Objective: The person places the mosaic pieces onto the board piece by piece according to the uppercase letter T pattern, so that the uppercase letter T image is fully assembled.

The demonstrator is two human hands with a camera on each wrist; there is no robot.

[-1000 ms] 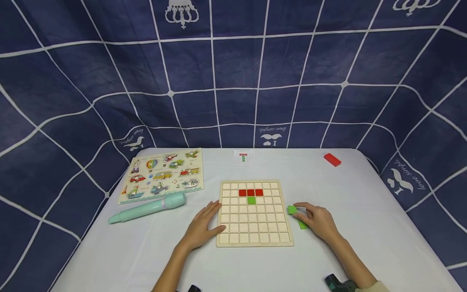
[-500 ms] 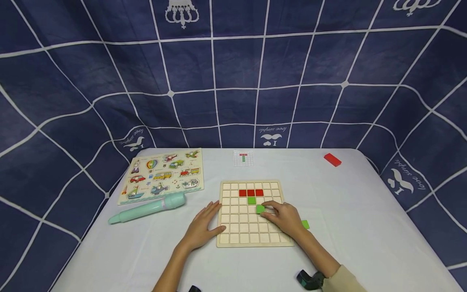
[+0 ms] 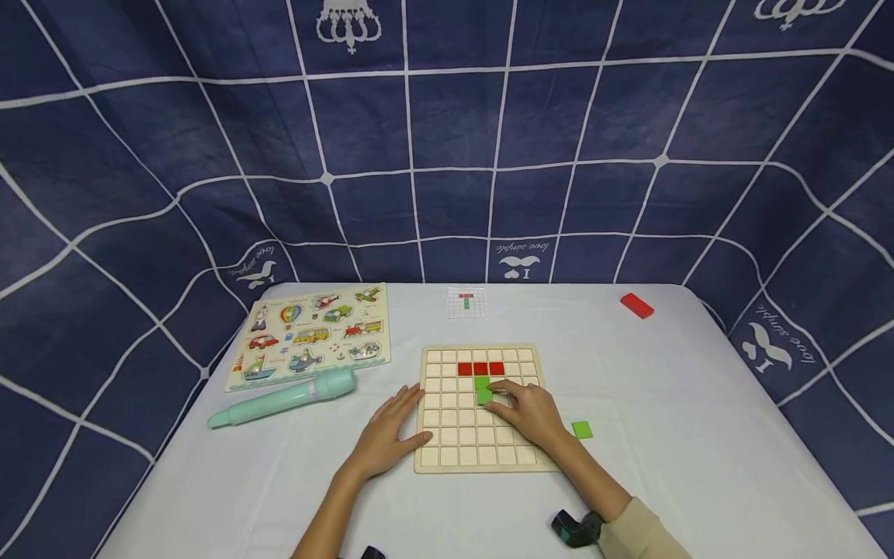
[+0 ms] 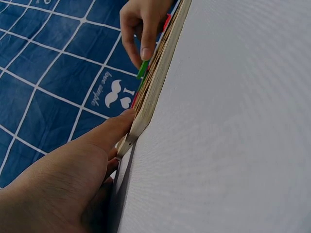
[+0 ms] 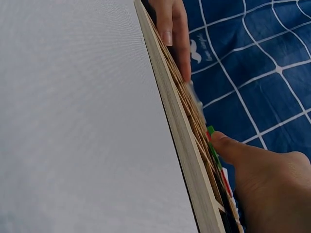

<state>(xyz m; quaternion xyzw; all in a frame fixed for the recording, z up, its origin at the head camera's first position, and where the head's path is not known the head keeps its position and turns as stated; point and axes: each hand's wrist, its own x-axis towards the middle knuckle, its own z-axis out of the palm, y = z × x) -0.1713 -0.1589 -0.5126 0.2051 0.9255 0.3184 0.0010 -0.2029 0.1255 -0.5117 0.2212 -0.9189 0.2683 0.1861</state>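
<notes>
A wooden grid board (image 3: 448, 436) lies on the white tabletop. Three red tiles (image 3: 479, 369) form a row in its second line, with one green tile (image 3: 481, 383) set below the middle one. My right hand (image 3: 531, 413) pinches another green tile (image 3: 484, 397) between thumb and fingers, just below that one. In the left wrist view this held green tile (image 4: 142, 69) looks tilted at the board's surface. My left hand (image 3: 386, 436) rests along the board's left edge, fingers extended and thumb over the rim. A loose green tile (image 3: 582, 429) lies right of the board.
A printed card (image 3: 476, 313) with a red and green T pattern lies behind the board. At the back right is a red block (image 3: 636, 305). On the left are a picture puzzle board (image 3: 281, 374) and a mint-green pen-shaped object (image 3: 282, 400). A blue curtain (image 3: 447, 132) hangs behind.
My right hand has carried a green tile from the table right of the board leftward to beneath the placed green tile. My left hand has stayed on the board's left edge.
</notes>
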